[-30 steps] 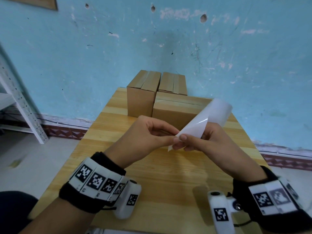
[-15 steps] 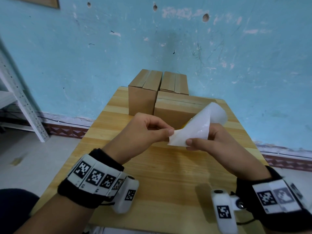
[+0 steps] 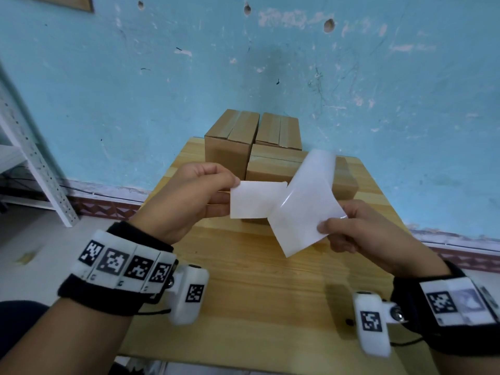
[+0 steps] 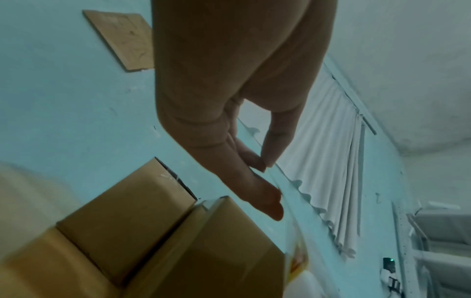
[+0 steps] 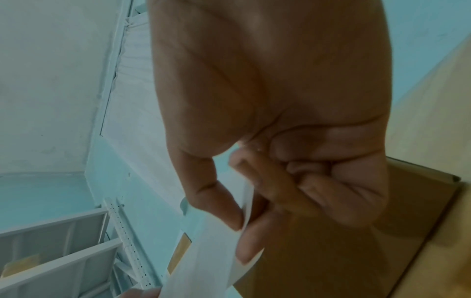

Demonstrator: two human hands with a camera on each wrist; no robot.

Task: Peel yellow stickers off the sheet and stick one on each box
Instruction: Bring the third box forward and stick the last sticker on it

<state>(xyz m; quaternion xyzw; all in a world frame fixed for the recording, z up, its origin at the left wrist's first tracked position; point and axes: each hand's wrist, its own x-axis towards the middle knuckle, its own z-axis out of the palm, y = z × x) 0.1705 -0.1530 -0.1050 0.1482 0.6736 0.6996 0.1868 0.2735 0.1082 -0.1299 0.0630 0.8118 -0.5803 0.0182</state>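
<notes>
— What have your hands got right now?

— My left hand (image 3: 189, 197) pinches the left edge of a small sticker (image 3: 255, 200), thumb on top and fingers underneath. From my head view I only see its pale back. My right hand (image 3: 359, 228) grips the sheet (image 3: 303, 204) near its lower right corner, thumb on the near face and fingers curled behind.

— Are the sticker and sheet apart?

— Not quite. The sticker's right end meets the sheet near its middle, and the sheet curls up and away toward the far right. Both are held in the air above the counter (image 3: 270, 280).

— Can you see any yellow?

— Only in the left wrist view: a strip of yellow-orange print (image 4: 297, 262) shows low down, just right of the nearest box, blurred.

— Where are the boxes?

— Three cardboard boxes (image 3: 232, 147) sit at the far end of the counter, close together against the blue wall (image 3: 270, 77). Two stand side by side at the back; a lower, wider one (image 3: 270, 166) lies in front, right of the left one, partly hidden behind the sheet.

— Anything else around?

— A white metal shelf rack (image 3: 29, 158) stands on the left, off the counter
</notes>
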